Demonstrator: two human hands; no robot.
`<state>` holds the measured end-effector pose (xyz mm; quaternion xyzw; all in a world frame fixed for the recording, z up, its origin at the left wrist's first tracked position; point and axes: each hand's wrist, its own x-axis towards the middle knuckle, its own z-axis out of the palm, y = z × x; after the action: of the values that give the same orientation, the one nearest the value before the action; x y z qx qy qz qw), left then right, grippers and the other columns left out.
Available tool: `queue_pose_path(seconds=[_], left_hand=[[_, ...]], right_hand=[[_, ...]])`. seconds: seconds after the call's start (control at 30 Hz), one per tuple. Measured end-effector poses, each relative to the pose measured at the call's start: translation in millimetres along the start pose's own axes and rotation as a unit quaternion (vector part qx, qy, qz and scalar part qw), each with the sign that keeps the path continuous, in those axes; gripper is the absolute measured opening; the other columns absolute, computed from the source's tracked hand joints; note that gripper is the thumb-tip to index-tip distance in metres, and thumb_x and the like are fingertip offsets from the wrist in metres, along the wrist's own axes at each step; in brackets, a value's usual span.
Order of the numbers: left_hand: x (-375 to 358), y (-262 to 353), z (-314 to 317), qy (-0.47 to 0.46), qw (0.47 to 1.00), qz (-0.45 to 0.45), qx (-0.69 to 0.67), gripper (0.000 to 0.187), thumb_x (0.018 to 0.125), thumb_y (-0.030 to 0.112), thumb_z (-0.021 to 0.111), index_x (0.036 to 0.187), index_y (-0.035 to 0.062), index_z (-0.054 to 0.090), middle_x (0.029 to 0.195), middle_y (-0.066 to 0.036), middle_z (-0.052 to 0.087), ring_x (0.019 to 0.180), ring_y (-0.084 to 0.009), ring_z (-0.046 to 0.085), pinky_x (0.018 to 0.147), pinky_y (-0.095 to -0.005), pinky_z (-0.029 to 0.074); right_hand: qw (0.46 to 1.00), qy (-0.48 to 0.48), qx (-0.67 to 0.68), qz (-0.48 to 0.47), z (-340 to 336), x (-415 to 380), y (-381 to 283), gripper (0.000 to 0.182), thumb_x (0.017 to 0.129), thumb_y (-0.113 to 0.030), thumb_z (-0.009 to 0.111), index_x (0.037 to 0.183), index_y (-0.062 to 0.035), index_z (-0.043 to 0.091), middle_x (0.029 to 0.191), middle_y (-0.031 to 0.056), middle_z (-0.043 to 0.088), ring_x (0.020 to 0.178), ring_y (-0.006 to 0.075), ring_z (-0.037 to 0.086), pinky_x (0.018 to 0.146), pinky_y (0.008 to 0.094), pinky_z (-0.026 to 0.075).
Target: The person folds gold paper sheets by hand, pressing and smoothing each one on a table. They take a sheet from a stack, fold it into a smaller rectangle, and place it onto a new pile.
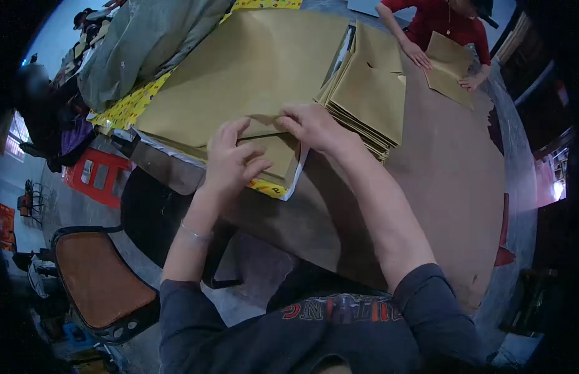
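A large stack of brown kraft paper sheets (239, 68) lies before me on the table. At its near corner, my right hand (311, 126) pinches the raised edge of a sheet between thumb and fingers. My left hand (230, 159) is over the same corner, its fingers bent and spread apart, one fingertip close to the lifted edge. Below the lifted edge, a brown paper flap (280, 159) shows between my hands. Just right of the stack stands a pile of folded brown paper pieces (370, 87), partly behind my right forearm.
Across the round table (451, 187), a person in red (439, 25) presses both hands on a folded brown sheet (448, 68). Grey cloth (146, 47) is heaped at the back left. A red plastic stool (96, 174) and a brown-seated chair (99, 277) stand to the left.
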<state>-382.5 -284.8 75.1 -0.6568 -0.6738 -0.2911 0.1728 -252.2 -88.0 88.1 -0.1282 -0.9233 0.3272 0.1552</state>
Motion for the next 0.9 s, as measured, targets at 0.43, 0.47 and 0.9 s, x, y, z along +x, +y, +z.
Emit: queue_pose_path(seconds=[0.43,0.47,0.9], left_hand=[[20.9,-10.4,8.3,-0.173,0.981,-0.08,0.018,0.025,0.07,0.035,0.082,0.088,0.0204,0.073,0.153,-0.014,0.034,0.142,-0.046,0.024,0.101,-0.0764,0.022],[21.7,-8.8,7.0,-0.174,0.981,-0.075,0.029,0.024,0.071,0.035,0.081,0.088,0.0201,0.073,0.152,-0.013,0.035,0.142,-0.0458,0.025,0.101,-0.0762,0.023],[22.2,-15.2,14.5,-0.139,0.989,-0.029,0.048,0.017,0.081,0.028,0.071,0.087,0.0122,0.073,0.147,-0.012,0.043,0.14,-0.0394,0.032,0.103,-0.0702,0.027]], right_hand=[[0.999,0.028,0.006,-0.038,5.3,0.5,12.1,0.027,0.091,-0.031,0.06,0.095,-0.0051,0.067,0.079,0.0151,0.068,0.072,0.0308,0.066,0.067,0.0388,0.051],[0.999,0.025,-0.002,-0.036,5.8,1.1,13.1,0.027,0.09,-0.031,0.06,0.095,-0.0052,0.068,0.079,0.0153,0.068,0.072,0.031,0.066,0.067,0.0388,0.051],[0.997,-0.055,0.009,-0.059,-4.0,-3.9,16.5,0.026,0.085,-0.029,0.065,0.092,-0.0038,0.068,0.076,0.0143,0.067,0.07,0.029,0.065,0.066,0.0379,0.051]])
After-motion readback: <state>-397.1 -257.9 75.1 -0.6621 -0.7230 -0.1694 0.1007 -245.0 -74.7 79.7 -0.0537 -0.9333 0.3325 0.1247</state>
